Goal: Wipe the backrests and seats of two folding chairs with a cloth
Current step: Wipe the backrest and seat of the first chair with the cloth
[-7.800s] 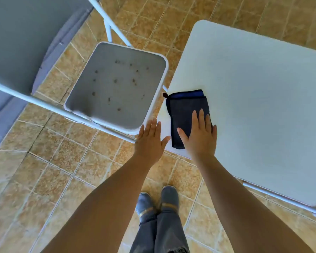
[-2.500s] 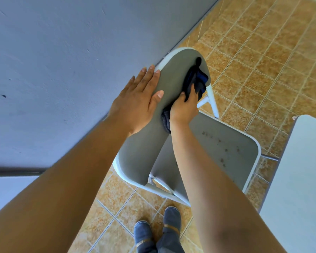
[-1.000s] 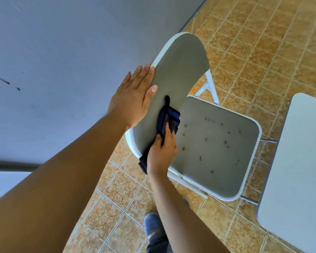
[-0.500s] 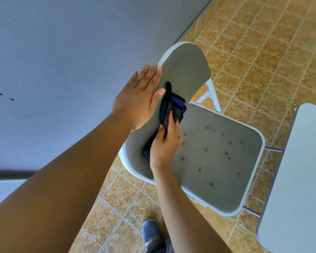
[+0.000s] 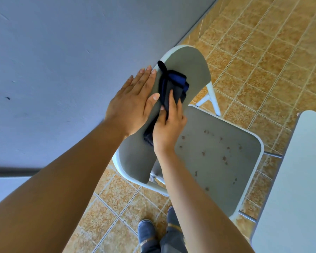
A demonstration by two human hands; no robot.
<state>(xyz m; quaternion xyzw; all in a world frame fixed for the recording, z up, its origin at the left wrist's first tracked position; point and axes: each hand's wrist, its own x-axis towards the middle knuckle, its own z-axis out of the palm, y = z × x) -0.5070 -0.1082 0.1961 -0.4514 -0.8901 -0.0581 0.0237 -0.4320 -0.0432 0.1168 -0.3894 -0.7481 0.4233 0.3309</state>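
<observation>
Cloth (image 5: pixel 173 84) sits gripped in right hand (image 5: pixel 169 128) against backrest (image 5: pixel 193 66); left hand (image 5: pixel 133 105) lies flat on its edge.

Dark cloth (image 5: pixel 171 84) against grey backrest (image 5: pixel 192 64), above dirt-speckled seat (image 5: pixel 217 161).

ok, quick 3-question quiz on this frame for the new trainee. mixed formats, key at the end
1. True or false: the chair seat is already wiped clean.
2. The right hand holds the dark blue cloth against: A) the chair seat, B) the backrest.
3. Fill in: the ___ hand lies flat along the backrest's edge, holding nothing.

Key: 1 false, brown specks dot it. 2 B. 3 left hand.
</observation>
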